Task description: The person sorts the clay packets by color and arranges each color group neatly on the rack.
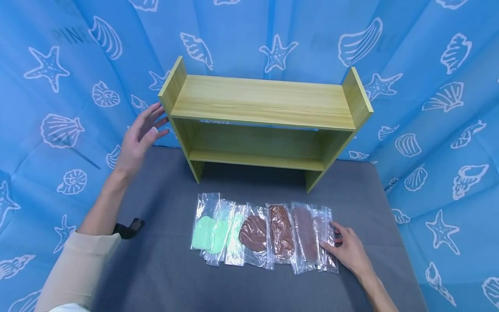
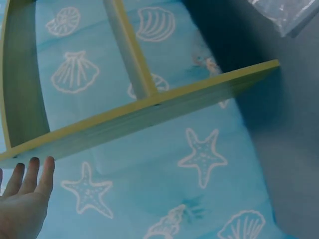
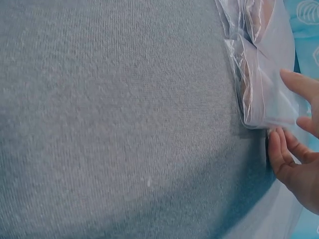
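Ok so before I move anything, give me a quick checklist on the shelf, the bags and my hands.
1. Shelf upright on the table: ok, standing on its side panels.
2. Bags in front of the shelf: ok, lying in a row.
3. Bags separated from one another: not ok, neighbours overlap.
4. Left hand touching the shelf's side: cannot tell, fingertips are right by it.
5. Right hand at the rightmost bag: ok, fingertips by its edge, thumb apart from them.

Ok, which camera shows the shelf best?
The head view: it fits the whole shelf in, with its front facing the camera. The left wrist view shows only part, cut off at the picture's edge; the right wrist view shows none of it.
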`<state>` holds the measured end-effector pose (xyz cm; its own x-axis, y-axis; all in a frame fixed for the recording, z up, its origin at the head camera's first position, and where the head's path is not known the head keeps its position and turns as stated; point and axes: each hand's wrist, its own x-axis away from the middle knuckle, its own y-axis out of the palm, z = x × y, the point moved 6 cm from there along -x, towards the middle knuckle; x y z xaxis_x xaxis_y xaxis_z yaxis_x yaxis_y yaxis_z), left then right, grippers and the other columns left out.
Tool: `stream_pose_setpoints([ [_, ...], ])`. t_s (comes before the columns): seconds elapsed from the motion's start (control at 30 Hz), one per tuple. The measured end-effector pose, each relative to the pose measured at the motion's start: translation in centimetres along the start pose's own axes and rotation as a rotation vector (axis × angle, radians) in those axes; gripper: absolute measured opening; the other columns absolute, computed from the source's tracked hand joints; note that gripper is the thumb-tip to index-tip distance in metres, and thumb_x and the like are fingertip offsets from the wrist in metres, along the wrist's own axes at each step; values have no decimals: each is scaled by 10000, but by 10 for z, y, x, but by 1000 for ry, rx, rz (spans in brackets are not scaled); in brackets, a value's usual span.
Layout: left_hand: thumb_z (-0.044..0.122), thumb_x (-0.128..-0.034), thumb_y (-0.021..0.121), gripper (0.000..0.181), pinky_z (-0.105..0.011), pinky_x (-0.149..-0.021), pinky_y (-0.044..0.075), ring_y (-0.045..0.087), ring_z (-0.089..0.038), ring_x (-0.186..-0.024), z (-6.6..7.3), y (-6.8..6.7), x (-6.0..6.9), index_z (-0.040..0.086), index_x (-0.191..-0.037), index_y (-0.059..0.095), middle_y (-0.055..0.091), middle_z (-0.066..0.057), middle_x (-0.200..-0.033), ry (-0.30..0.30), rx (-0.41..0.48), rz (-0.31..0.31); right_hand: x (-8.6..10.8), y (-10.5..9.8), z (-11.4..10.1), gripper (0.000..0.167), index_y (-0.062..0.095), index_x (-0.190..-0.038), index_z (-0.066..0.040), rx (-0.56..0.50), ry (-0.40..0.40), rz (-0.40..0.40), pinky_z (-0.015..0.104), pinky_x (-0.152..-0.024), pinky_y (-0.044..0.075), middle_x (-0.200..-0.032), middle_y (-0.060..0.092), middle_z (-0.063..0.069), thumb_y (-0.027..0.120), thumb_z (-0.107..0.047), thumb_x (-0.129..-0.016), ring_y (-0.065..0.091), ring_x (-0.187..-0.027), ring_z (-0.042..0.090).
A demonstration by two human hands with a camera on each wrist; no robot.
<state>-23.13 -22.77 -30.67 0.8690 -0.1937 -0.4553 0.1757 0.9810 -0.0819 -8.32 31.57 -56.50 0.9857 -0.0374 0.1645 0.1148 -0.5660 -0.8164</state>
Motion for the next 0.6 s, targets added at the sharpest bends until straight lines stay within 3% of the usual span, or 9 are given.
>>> stream_pose_setpoints([
  [0.27,118,-1022,464,492,-328,-1039,440,433,-292,-1379,12,1,-19,102,-1512,414,403,-137,-1538,-5,-11,23,-4,2,-5,886,434,-1425,56,59,-9,-6,475,-712,537,-1123,499,281,872,-327,-756,653,-877,348],
  [0.47,187,-1026,505,468,-378,-1059,425,439,-269,-1369,18,0,-34,106,-1485,464,427,-118,-1517,-26,-28,44,-5,4,-6,890,435,-1435,35,37,-75,21,377,-637,478,-1010,542,198,875,-324,-751,590,-791,246],
  [0.6,199,-1031,496,442,-395,-1075,407,459,-245,-1341,17,3,-43,111,-1464,497,442,-107,-1502,-54,-27,51,-4,6,-2,821,451,-1445,-30,0,-93,25,330,-616,418,-1106,584,199,854,-307,-785,539,-777,193],
])
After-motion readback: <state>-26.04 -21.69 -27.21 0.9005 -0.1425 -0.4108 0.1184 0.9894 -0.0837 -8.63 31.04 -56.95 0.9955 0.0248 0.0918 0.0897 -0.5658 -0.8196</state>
